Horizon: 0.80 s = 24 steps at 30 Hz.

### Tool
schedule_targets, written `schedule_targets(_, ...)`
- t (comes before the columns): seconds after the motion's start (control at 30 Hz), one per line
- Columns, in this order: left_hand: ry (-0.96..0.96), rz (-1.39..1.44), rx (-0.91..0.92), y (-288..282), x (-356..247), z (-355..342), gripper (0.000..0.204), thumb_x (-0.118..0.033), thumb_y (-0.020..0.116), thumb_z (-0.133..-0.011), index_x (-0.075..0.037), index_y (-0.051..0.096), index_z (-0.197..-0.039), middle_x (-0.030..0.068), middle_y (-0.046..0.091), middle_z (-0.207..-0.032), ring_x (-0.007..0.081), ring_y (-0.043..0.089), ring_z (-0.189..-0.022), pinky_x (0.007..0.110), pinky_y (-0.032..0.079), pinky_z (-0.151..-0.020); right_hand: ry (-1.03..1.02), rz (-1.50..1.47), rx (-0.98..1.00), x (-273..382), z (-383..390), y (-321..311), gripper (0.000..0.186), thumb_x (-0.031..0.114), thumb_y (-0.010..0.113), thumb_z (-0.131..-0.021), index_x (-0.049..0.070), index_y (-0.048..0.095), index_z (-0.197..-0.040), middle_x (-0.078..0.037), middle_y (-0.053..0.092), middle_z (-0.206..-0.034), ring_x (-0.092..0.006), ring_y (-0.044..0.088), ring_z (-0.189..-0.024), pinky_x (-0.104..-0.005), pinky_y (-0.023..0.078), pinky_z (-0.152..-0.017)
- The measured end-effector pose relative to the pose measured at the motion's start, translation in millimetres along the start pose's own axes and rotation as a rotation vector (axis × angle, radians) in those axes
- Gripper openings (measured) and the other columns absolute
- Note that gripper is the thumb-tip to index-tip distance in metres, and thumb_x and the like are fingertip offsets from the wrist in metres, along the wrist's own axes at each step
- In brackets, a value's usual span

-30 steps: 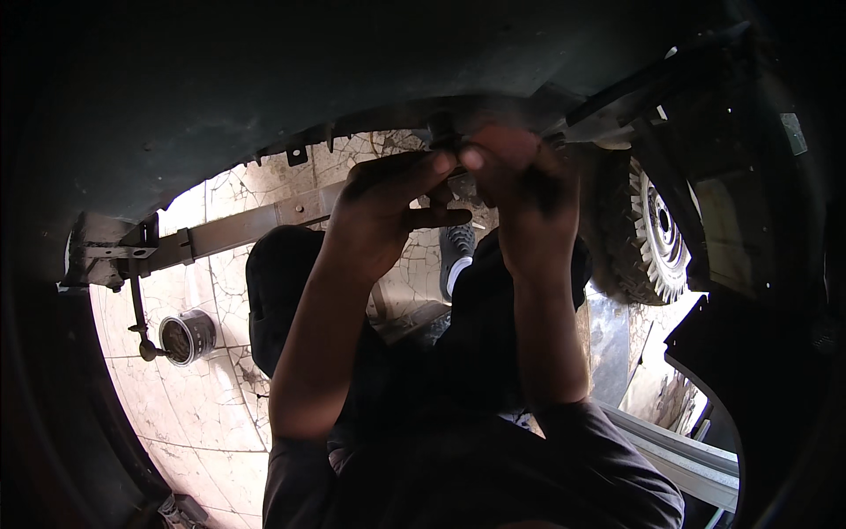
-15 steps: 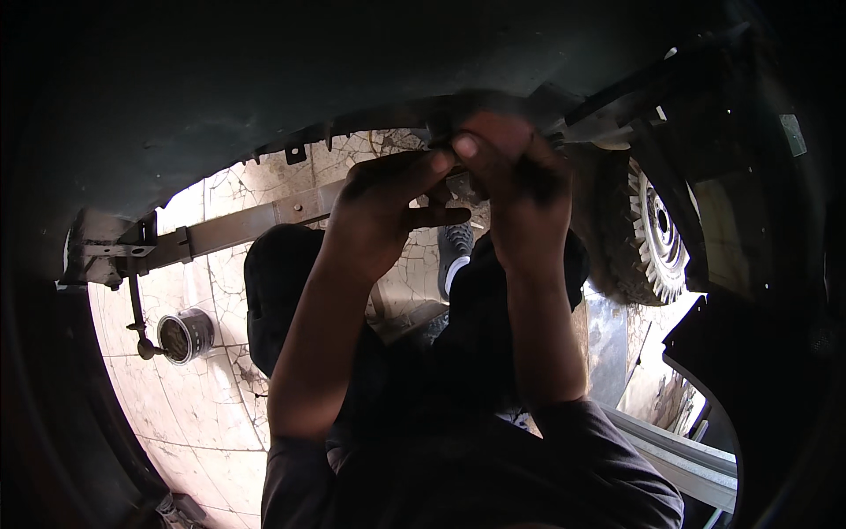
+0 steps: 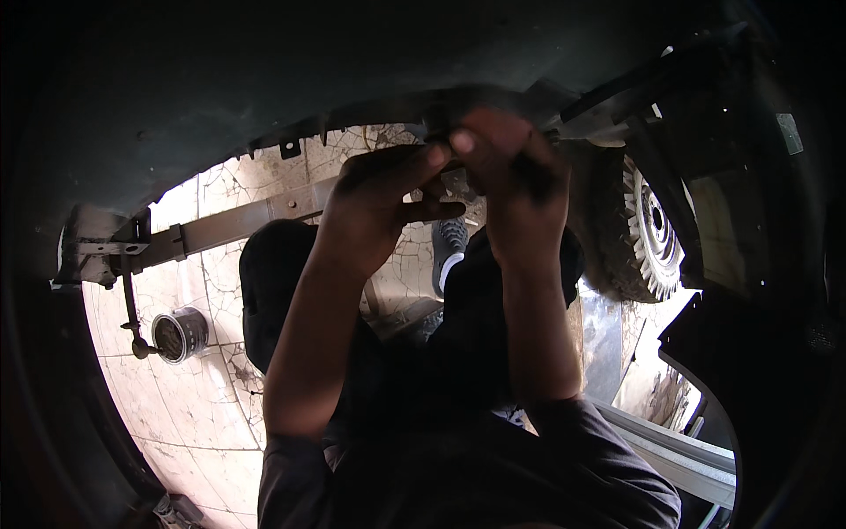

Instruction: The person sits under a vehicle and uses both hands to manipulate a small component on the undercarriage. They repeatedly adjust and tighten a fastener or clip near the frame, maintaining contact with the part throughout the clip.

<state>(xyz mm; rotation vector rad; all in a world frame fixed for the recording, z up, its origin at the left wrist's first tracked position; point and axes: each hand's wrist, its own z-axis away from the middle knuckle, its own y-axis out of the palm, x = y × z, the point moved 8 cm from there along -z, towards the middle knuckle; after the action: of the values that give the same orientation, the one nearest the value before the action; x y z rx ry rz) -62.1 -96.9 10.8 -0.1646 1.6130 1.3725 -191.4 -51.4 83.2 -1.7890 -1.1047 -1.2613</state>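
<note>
Both hands are raised beneath a dark body panel point(image 3: 264, 70), at a small dark fitting point(image 3: 437, 119) on its lower edge. My left hand point(image 3: 374, 198) has its thumb and forefinger closed at the fitting, with a lower finger extended sideways toward the other hand. My right hand point(image 3: 529, 189) is just beside it, thumb tip almost touching the left thumb and fingers curled upward around the fitting, partly blurred and shaded. Whatever is between the fingertips is too dark and hidden to make out.
A metal rail point(image 3: 247, 222) runs below the panel to a bracket point(image 3: 97, 242) with a hanging rod point(image 3: 132, 304). A round can point(image 3: 179, 333) stands on cracked tiles point(image 3: 176, 406). A tyred wheel point(image 3: 639, 229) is at the right, metal channels point(image 3: 661, 445) below it. My shoe point(image 3: 449, 242) shows between my knees.
The view has shifted slightly, so the scene sits a little further left. My right hand has moved a little left and up around the fitting. My left hand keeps much the same pose.
</note>
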Motion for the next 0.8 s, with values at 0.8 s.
schedule_targets(0.8, -0.029, -0.101, -0.015, 3.9, -2.6, 4.0, 0.037, -0.031, 0.067, -0.091, 0.002, 0.062, -0.109, 0.0081, 0.064, -0.092, 0.0162, 0.061, -0.081, 0.038, 0.058, -0.078, 0.048, -0.113, 0.008, 5.3, -3.4, 9.6, 0.022, 0.009, 0.079, -0.081, -0.001, 0.071, -0.098, -0.005, 0.071, -0.083, -0.0085, 0.063, -0.070, -0.0207, 0.049, -0.063)
